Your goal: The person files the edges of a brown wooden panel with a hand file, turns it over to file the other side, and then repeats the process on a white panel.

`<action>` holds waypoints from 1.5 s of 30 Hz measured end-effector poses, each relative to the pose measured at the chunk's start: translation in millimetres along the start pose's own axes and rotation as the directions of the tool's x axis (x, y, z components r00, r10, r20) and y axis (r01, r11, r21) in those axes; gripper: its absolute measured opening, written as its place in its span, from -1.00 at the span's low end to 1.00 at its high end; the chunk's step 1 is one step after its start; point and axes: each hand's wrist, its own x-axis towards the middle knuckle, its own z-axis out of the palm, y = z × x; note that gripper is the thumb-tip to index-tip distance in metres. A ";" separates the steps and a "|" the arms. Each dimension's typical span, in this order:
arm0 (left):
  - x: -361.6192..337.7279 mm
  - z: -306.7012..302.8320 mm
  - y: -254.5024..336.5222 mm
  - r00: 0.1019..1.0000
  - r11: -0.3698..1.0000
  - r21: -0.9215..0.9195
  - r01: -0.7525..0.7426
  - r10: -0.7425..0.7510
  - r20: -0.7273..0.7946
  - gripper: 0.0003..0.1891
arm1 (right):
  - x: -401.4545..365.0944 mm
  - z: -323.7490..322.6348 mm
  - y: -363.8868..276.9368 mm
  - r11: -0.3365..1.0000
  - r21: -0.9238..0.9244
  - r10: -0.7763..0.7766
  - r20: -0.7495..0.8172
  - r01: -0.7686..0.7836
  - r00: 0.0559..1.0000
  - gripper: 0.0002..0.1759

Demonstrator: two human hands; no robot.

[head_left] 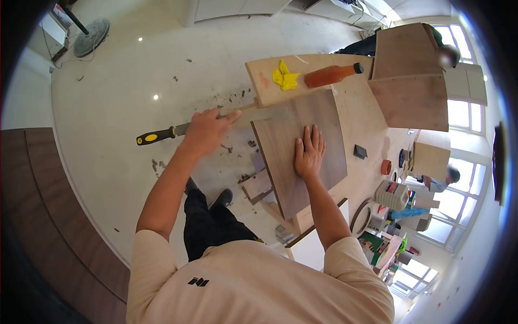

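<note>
My left hand is at the blade of a long file, past its black and yellow handle. The handle points left over the floor, and the far end of the blade reaches toward the board's upper edge. My right hand lies spread, palm down, on a brown wood-grain board. That board rests on a light wooden workbench. Beyond it on the bench are a yellow cloth and a bottle of orange liquid.
Large wooden panels stand at the bench's far end, with a person behind them. Another person is farther right. A small dark block, an orange-red roll and a white jug sit rightward. Debris litters the floor.
</note>
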 end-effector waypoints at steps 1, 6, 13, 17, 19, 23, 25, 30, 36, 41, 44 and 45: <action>2.3 -0.8 0.7 0.999 1.000 -0.027 0.000 0.001 0.033 -0.47 | -1.7 -0.8 -0.7 1.000 0.006 0.001 -0.001 -0.001 1.000 -0.38; 8.3 19.9 28.5 0.979 0.980 0.050 -0.194 0.196 -0.054 -0.45 | -0.4 -1.1 -1.0 1.000 -0.013 0.005 0.006 -0.005 1.000 -0.38; -22.1 13.9 -1.2 1.000 0.995 -0.095 0.000 -0.002 -0.018 -0.52 | -2.0 -4.4 -0.8 1.000 0.021 0.000 0.006 0.000 1.000 -0.37; -34.7 1.4 -19.1 0.971 0.945 -0.297 0.135 -0.187 -0.152 -0.50 | -2.3 -1.4 2.0 1.000 -0.003 0.011 -0.001 -0.011 1.000 -0.38; -51.6 0.2 -23.5 0.940 0.898 -0.394 0.195 -0.286 -0.186 -0.48 | -0.5 1.3 -0.5 1.000 0.020 -0.012 -0.063 0.013 0.998 -0.40; -101.7 31.5 -32.1 0.873 0.788 -0.539 0.297 -0.453 -0.182 -0.47 | 22.5 6.3 -40.1 0.945 0.264 -0.177 -0.090 0.195 0.980 -0.46; -122.9 48.3 -31.1 0.853 0.741 -0.598 0.305 -0.492 -0.175 -0.48 | 46.6 14.9 -78.8 0.905 0.342 -0.227 -0.108 0.251 0.968 -0.47; -149.9 65.3 -23.9 0.862 0.705 -0.666 0.244 -0.473 -0.185 -0.48 | 81.1 -0.6 -141.9 0.948 0.316 -0.084 0.113 0.044 0.990 -0.53; -139.0 54.8 -23.2 0.892 0.766 -0.601 0.231 -0.413 -0.184 -0.52 | 83.5 35.2 -111.3 0.916 0.380 -0.108 -0.077 0.129 0.991 -0.48; -87.5 63.8 -13.1 0.917 0.818 -0.566 0.100 -0.297 -0.267 -0.51 | 42.1 25.8 -41.1 0.988 0.109 -0.109 0.004 0.108 0.994 -0.30; -52.1 81.0 -21.3 0.923 0.854 -0.519 -0.031 -0.175 -0.343 -0.52 | 0.6 3.4 -1.4 0.999 0.025 -0.024 0.108 0.022 0.994 -0.30; -42.7 85.8 -24.5 0.925 0.861 -0.503 -0.071 -0.132 -0.356 -0.52 | -11.9 1.3 9.5 1.000 0.005 -0.005 0.111 0.004 0.994 -0.30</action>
